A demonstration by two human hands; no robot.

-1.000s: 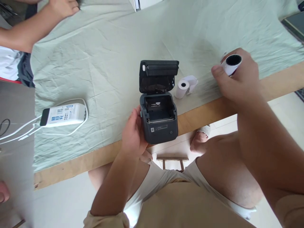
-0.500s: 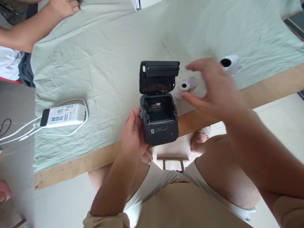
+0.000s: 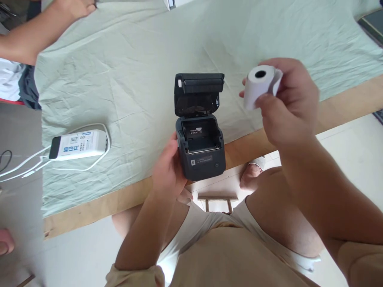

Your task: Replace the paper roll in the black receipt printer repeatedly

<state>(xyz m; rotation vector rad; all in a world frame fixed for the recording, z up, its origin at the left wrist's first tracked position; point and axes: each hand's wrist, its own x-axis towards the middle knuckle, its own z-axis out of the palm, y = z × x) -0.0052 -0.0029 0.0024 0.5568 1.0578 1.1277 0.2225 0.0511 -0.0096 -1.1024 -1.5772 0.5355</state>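
Note:
A dark printer [image 3: 203, 165] stands at the table's front edge with its lid [image 3: 198, 93] raised and its compartment uncovered; no roll is inside. My left hand [image 3: 168, 169] is closed around the printer's left side, its fingers partly hidden by the body. Up to the right of the printer, my right hand [image 3: 289, 97] grips a white paper roll [image 3: 254, 89] between thumb and fingers. The roll's black core hole faces up, and a loose paper end curls at its right side.
A white power strip [image 3: 80, 144] with cables lies on the green cloth [image 3: 140, 99] at the left. Another person's forearm [image 3: 44, 28] rests at the upper left. A dark object [image 3: 374, 30] sits at the right edge, and a wooden stool [image 3: 218, 198] is below.
My right hand has taken hold of the roll that stood beside the printer and lifted it up and right. The second roll farther right no longer shows. My left hand still holds the printer.

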